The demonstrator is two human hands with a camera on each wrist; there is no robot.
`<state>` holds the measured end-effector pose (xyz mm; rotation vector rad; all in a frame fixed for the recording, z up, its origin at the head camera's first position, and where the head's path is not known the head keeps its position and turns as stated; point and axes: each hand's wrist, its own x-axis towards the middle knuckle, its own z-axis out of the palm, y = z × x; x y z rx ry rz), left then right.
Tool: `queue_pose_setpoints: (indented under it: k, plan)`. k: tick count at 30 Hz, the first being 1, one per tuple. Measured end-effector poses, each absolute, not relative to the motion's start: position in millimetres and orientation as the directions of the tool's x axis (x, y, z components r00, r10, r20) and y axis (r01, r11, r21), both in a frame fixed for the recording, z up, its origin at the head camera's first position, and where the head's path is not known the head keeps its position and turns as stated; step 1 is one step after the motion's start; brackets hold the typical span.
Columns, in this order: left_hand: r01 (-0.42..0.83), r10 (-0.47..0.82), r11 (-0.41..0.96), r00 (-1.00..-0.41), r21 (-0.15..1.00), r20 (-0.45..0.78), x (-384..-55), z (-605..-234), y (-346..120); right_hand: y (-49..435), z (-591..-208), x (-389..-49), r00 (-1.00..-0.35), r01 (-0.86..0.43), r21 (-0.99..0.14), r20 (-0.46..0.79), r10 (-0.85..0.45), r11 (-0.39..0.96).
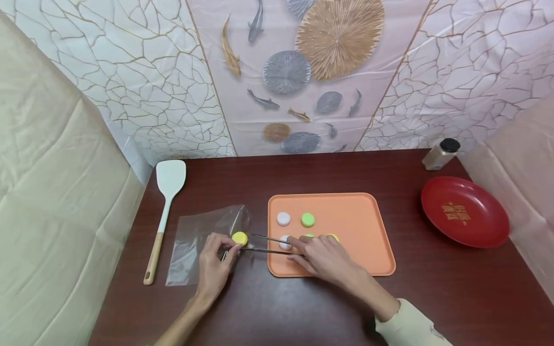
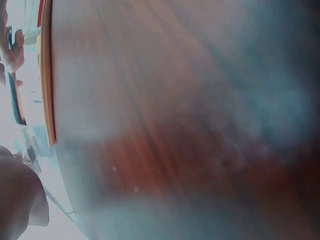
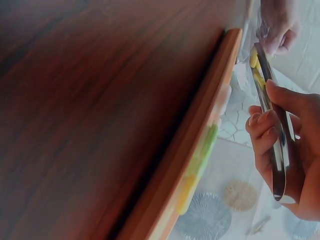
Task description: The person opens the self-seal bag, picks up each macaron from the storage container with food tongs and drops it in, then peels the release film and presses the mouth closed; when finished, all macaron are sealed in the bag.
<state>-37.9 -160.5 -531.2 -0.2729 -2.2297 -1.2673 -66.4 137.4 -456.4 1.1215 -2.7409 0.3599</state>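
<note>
My right hand [image 1: 322,257] grips a pair of metal tongs [image 1: 268,251], which point left past the tray edge. Between the tong tips is a yellow macaron [image 1: 239,238], over the mouth of a clear plastic bag [image 1: 186,250]. My left hand [image 1: 215,266] pinches the bag by its mouth, fingertips close beside the macaron. The orange tray [image 1: 363,221] under my right hand bears a white macaron [image 1: 283,219], a green macaron [image 1: 308,220] and others partly hidden by the hand and tongs. In the right wrist view, fingers and thumb wrap the tongs [image 3: 281,170].
A white spatula [image 1: 170,180] with a wooden handle lies left of the bag. At the right stand a red plate [image 1: 480,216] and a black-capped jar [image 1: 440,154]. A patterned backdrop [image 1: 285,110] rises behind the dark wooden table [image 1: 242,180].
</note>
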Motion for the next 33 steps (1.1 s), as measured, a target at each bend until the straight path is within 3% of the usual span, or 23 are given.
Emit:
queue_pose_setpoints:
  k: [6,14,18,24,33]
  plan:
    - [0.361,-0.142,0.558,-0.846,0.748,0.514,-34,-517,-156,148,-451,-65,-0.721,-0.692,-0.162,0.208,-0.661,0.704]
    - [0.412,-0.144,0.548,-0.811,0.728,0.568,-37,-526,-162,153,-448,-67,-0.722,-0.69,-0.142,0.195,-0.664,0.71]
    - [0.463,-0.131,0.505,-0.793,0.728,0.595,-40,-539,-166,148,-444,-68,-0.703,-0.711,-0.179,0.203,-0.682,0.68]
    - [0.433,-0.118,0.51,-0.821,0.743,0.559,-35,-525,-161,131,-447,-70,-0.674,-0.738,-0.203,0.193,-0.713,0.643]
    - [0.474,-0.07,0.478,-0.818,0.739,0.571,-39,-539,-167,113,-450,-73,-0.648,-0.761,-0.137,0.2,-0.735,0.634]
